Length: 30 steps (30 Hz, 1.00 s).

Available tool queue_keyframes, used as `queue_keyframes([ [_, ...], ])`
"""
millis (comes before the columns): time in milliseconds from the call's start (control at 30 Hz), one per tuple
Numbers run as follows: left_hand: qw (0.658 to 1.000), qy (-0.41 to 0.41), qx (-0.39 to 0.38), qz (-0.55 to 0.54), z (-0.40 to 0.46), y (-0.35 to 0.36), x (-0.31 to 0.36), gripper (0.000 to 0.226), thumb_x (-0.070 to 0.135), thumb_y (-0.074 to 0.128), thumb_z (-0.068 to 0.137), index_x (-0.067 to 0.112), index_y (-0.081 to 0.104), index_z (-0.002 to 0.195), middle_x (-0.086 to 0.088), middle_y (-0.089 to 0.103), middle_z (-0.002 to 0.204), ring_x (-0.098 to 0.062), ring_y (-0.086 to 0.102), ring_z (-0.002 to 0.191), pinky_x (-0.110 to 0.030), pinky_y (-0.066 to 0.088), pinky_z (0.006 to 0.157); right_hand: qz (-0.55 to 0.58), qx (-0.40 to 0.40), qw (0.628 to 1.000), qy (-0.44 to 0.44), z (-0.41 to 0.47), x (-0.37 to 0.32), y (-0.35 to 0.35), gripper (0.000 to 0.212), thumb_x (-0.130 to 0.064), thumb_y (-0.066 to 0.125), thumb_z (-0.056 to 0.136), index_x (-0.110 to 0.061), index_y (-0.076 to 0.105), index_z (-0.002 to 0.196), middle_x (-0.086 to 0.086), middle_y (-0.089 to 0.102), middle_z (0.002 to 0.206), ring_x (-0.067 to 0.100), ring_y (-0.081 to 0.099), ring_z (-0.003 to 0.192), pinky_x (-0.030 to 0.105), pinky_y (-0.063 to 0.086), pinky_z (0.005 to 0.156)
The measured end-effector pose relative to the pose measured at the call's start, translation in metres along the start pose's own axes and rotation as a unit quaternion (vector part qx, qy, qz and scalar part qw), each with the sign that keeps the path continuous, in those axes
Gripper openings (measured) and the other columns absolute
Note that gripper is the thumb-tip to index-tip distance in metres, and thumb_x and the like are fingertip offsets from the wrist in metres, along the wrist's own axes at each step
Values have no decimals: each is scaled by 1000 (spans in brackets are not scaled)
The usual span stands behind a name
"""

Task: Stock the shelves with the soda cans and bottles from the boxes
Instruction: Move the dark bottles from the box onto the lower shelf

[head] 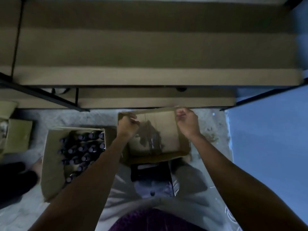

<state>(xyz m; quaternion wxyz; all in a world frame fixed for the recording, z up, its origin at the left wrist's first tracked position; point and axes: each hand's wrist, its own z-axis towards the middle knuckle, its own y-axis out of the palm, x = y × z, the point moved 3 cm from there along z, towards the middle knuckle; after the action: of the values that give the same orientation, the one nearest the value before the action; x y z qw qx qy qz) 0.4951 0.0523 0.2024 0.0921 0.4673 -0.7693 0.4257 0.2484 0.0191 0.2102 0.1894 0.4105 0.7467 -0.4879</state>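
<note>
A brown cardboard box point(164, 130) sits on the floor in front of the shelf, and its inside is dark and blurred. My left hand point(127, 125) grips the box's left flap near the far corner. My right hand point(186, 121) grips the far right edge of the same box. To the left stands a second open box point(53, 164) packed with several dark bottles with purple caps point(83, 150). The wooden shelves point(150, 75) with a black metal frame rise just beyond the boxes.
A black crate or carton point(150, 172) lies close to my body below the held box. More cardboard point(18, 135) is stacked at the far left. A dark shape, perhaps another person's leg point(15, 179), is at the left. A blue wall point(270, 130) runs along the right.
</note>
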Motion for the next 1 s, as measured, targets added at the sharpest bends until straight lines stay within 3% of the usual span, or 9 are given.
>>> queue_keyframes([
  [133,997,-70,-25,18,34,46,-59,19,20,62,88,13,69,104,-8,69,107,-24,63,96,-31,50,77,-38,-25,998,33,23,56,29,25,-10,63,90,-12,66,115,7,69,115,18,65,104,26,50,94],
  [233,992,-122,-12,13,57,73,-96,35,26,68,87,13,66,119,-12,64,119,-32,60,110,-33,49,88,-79,-48,994,50,45,102,51,28,-13,64,90,-12,65,118,8,67,120,22,64,110,30,50,98],
  [433,986,-155,22,62,110,121,-165,42,21,61,91,3,54,128,-23,58,126,-40,53,118,-40,44,95,-157,-35,984,72,88,180,92,34,-14,62,91,-9,62,125,13,59,129,29,55,120,30,45,99],
  [567,975,-206,28,77,143,141,-203,61,29,62,89,8,38,141,-30,35,146,-47,29,135,-49,31,108,-259,-47,954,141,108,231,119,47,-27,61,92,-18,49,137,20,16,158,43,25,140,49,32,113],
  [667,966,-248,34,59,159,146,-223,71,31,62,91,12,26,150,-31,20,153,-48,13,143,-49,22,113,-277,-59,934,216,114,264,136,61,-33,61,92,-27,34,146,21,-10,161,47,4,146,61,16,117],
  [733,969,-245,37,20,166,146,-235,73,28,61,91,13,23,152,-29,27,152,-48,23,140,-48,27,112,-251,-58,934,249,113,283,146,67,-34,63,91,-27,29,148,20,-4,161,45,9,146,64,17,115],
  [833,963,-246,91,-66,165,142,-245,67,19,61,89,11,29,147,-27,50,136,-46,48,123,-46,43,102,-247,-30,937,247,111,297,153,72,-35,65,88,-17,26,147,19,20,153,43,26,139,61,33,108],
  [900,951,-257,137,-99,162,139,-246,59,14,61,87,10,34,140,-26,53,130,-45,52,118,-46,47,96,-226,13,944,240,114,296,151,72,-29,66,88,-12,27,145,19,34,145,42,35,132,56,40,103],
  [1000,953,-266,139,-49,166,138,-247,45,14,63,88,2,50,130,-26,56,129,-44,51,122,-45,43,101,-175,64,951,248,123,300,145,66,-24,66,88,-7,33,142,22,44,139,44,43,128,53,43,101],
])
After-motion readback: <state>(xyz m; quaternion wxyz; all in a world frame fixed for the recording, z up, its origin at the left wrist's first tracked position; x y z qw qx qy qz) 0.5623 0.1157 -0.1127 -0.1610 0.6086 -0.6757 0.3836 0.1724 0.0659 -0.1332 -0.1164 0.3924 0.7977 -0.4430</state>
